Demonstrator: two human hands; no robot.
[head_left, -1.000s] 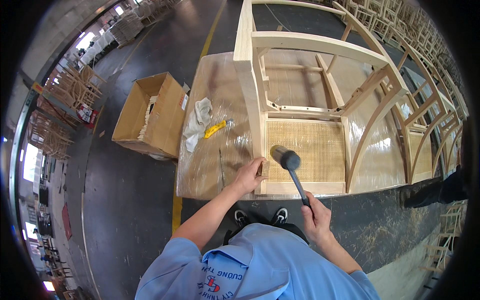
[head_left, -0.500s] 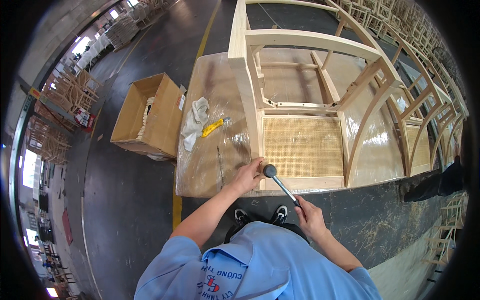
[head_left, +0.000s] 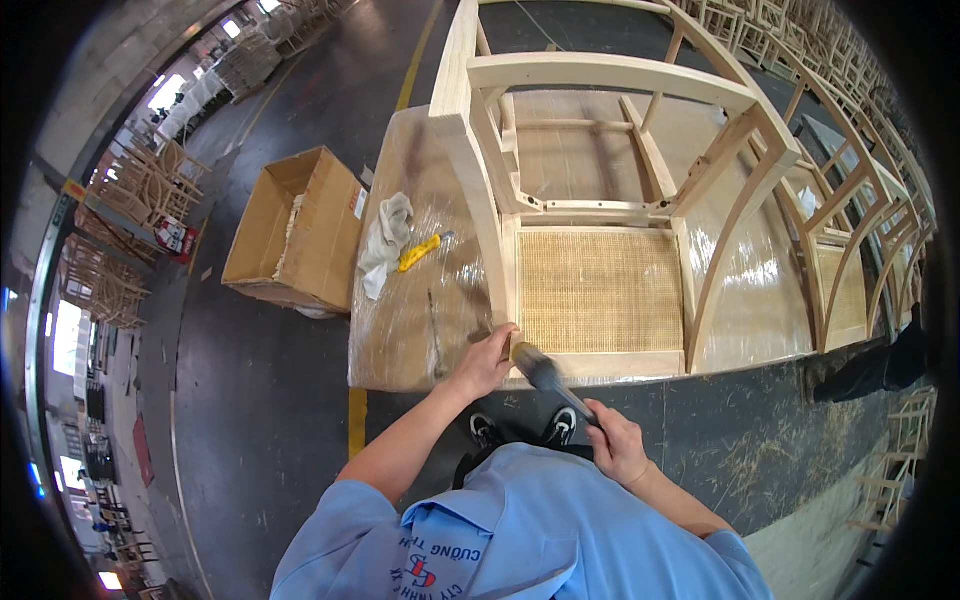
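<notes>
A plastic-wrapped workbench (head_left: 400,340) bore a wooden chair frame (head_left: 600,200); a white rag (head_left: 385,240) and yellow tool (head_left: 420,252) lay beyond the left hand (head_left: 487,360).

Mallet (head_left: 545,372) head motion-blurred; left hand (head_left: 487,362) fingers hide chair frame (head_left: 600,210) corner

Light blue short-sleeved shirt with printed lettering, black sneakers with white soles.
</notes>
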